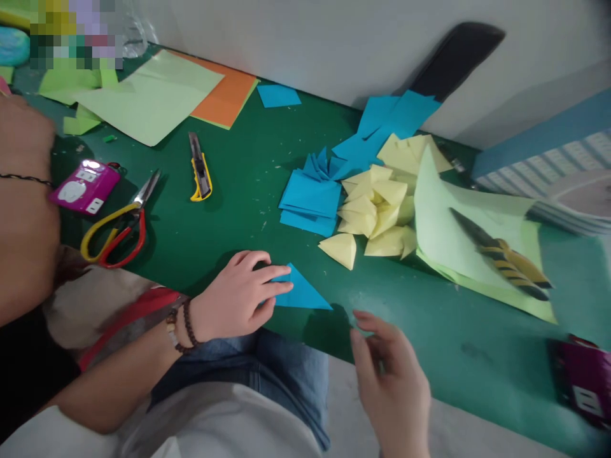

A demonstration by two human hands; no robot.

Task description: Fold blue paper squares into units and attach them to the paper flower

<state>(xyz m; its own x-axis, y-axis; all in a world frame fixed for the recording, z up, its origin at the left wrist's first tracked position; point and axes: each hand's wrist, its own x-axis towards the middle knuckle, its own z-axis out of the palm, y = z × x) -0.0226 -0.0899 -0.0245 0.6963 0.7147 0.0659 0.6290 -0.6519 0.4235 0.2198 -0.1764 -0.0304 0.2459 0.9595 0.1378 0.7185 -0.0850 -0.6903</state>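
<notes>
A folded blue paper triangle [303, 291] lies on the green table near its front edge. My left hand [241, 292] rests on the left part of that paper, fingers spread and pointing right. To the right, my right hand [391, 369] is raised by the table edge, its thumb and index finger apart and nothing between them. Beyond the triangle are a stack of folded blue papers [310, 196] and a pile of folded yellow paper pieces [377, 210]. One yellow piece [341, 250] lies apart from the pile, nearer to me.
Scissors [136, 213], a yellow cutter [200, 172] and a purple box [86, 186] lie left. Light green sheets [153, 95] and an orange sheet [226, 95] lie behind. Dark-bladed scissors [506, 254] rest on green paper at right. Another person's arm [26, 210] reaches in at left.
</notes>
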